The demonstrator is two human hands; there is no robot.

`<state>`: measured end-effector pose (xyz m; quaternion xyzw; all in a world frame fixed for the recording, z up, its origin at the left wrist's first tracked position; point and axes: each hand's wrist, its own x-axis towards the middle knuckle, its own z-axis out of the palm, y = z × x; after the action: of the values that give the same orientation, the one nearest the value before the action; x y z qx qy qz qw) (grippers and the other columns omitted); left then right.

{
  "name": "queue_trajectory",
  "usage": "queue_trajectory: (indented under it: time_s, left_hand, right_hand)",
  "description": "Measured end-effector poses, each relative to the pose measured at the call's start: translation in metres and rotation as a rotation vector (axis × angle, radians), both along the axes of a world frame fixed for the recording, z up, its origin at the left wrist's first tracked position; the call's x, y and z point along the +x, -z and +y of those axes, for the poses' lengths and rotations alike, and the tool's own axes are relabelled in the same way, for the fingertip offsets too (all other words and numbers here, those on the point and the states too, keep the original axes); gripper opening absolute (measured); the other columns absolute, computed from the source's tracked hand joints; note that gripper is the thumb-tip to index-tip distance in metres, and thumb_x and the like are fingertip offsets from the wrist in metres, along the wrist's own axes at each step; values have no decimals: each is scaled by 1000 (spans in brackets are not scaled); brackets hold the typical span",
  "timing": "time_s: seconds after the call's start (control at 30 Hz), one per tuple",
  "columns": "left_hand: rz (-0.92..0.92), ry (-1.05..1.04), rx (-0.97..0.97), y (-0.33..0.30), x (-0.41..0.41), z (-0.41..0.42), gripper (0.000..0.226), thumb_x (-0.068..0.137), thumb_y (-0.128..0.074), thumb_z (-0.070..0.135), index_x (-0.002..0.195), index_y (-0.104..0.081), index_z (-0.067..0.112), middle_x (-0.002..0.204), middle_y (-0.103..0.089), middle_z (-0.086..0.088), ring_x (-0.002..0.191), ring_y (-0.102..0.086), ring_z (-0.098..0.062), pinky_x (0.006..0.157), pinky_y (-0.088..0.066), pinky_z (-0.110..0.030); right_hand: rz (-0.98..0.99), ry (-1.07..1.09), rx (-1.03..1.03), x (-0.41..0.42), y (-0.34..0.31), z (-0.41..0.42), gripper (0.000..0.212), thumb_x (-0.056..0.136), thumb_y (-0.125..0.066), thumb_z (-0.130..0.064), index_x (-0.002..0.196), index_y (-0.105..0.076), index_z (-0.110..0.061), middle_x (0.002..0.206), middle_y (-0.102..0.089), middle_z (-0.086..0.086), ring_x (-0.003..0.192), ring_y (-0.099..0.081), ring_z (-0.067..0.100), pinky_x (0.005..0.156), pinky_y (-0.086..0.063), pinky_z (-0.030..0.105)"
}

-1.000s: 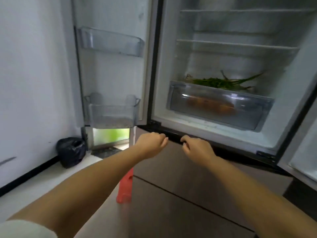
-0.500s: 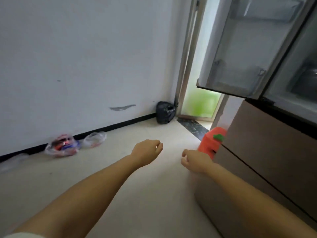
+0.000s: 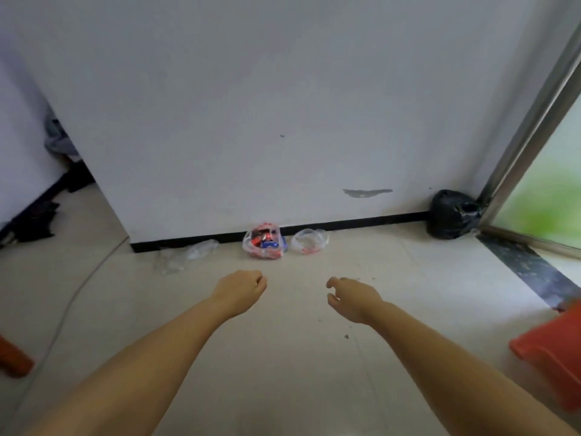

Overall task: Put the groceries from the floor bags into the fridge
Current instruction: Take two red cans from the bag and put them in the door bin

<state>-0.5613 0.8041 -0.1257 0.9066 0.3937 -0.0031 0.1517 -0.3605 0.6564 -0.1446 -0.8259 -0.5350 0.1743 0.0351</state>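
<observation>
A clear plastic bag (image 3: 264,241) with red and blue packets lies on the floor against the white wall. Right beside it sits a smaller, nearly flat clear bag (image 3: 309,241), and a crumpled clear bag (image 3: 185,255) lies to the left. My left hand (image 3: 241,290) hovers over the floor short of the bags, its fingers curled into a loose fist that holds nothing. My right hand (image 3: 352,297) is out at the same height, fingers loosely curled and holding nothing. The fridge is out of view.
A tied black bag (image 3: 452,214) sits in the corner by the metal door frame (image 3: 531,133). An orange plastic stool (image 3: 553,350) stands at the right edge, another orange object (image 3: 12,360) at the left edge. A thin cable (image 3: 72,297) runs across the floor on the left.
My view has swung left from the open fridge to the wall and the floor bags. Both hands stayed out in front, and my right fingers have loosened a little.
</observation>
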Motion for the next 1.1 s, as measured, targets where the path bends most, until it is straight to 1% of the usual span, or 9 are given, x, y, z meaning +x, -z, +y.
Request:
queue_trajectory:
  time_s: [0.13, 0.23, 0.43, 0.5, 0.57, 0.77, 0.83, 0.9, 1.1]
  left_hand:
    - [-20, -28, -55, 10, 4, 52, 31, 98, -36, 32, 82, -56, 13, 96, -65, -13, 83, -57, -28, 66, -35, -28]
    - [-19, -41, -74, 20, 23, 92, 29, 97, -36, 30, 74, -47, 16, 94, -64, -14, 75, -49, -24, 65, -33, -28]
    - [-36, -121, -167, 35, 81, 196, 32, 96, -37, 30, 77, -55, 11, 91, -65, -8, 81, -58, -26, 68, -42, -33]
    - [-18, -145, -190, 36, 97, 229, 34, 96, -36, 29, 65, -45, 17, 79, -58, -5, 74, -53, -23, 60, -36, -30]
    - [-26, -177, -202, 35, 110, 264, 38, 97, -36, 29, 60, -36, 20, 72, -50, -3, 70, -47, -21, 58, -31, -29]
    - [-12, -232, -253, 50, 136, 368, 38, 97, -36, 30, 60, -37, 21, 62, -45, 2, 57, -43, -12, 53, -30, -27]
    - [11, -233, -260, 61, 146, 413, 37, 97, -36, 30, 62, -42, 19, 66, -50, 0, 62, -49, -17, 57, -34, -29]
    - [21, -230, -278, 70, 158, 459, 39, 97, -36, 30, 60, -40, 20, 68, -51, -1, 63, -48, -17, 58, -34, -29]
    - [88, -127, -306, 94, 197, 577, 41, 98, -35, 26, 58, -30, 21, 59, -34, 2, 55, -33, -12, 50, -24, -25]
  right_hand:
    - [-17, -23, -32, 10, 6, 65, 41, 97, -38, -36, 135, -42, -20, 131, -54, 4, 111, -57, 23, 91, -46, 34]
    - [-9, -14, -65, 33, 18, 113, 41, 97, -39, -35, 135, -42, -20, 132, -54, 4, 112, -57, 22, 93, -46, 34]
    - [6, -56, -151, 97, 36, 230, 40, 98, -38, -34, 135, -42, -20, 132, -53, 5, 114, -55, 23, 93, -44, 33]
    - [-3, -88, -168, 116, 35, 275, 39, 98, -38, -34, 134, -43, -19, 133, -54, 6, 115, -55, 23, 94, -43, 33]
    - [1, -117, -163, 130, 30, 319, 39, 98, -40, -32, 134, -44, -18, 133, -54, 7, 116, -55, 24, 96, -42, 33]
    - [30, -224, -228, 159, 42, 444, 40, 98, -36, -33, 135, -43, -19, 125, -58, 11, 108, -58, 27, 96, -47, 40]
    - [47, -230, -239, 168, 52, 486, 40, 98, -35, -32, 134, -43, -18, 124, -58, 10, 107, -58, 26, 96, -47, 39]
    - [52, -220, -246, 180, 64, 528, 40, 98, -35, -33, 133, -45, -18, 125, -57, 11, 108, -58, 28, 96, -46, 39]
    - [139, -115, -284, 219, 95, 623, 40, 99, -34, -31, 136, -41, -18, 122, -59, 10, 106, -59, 24, 95, -48, 36]
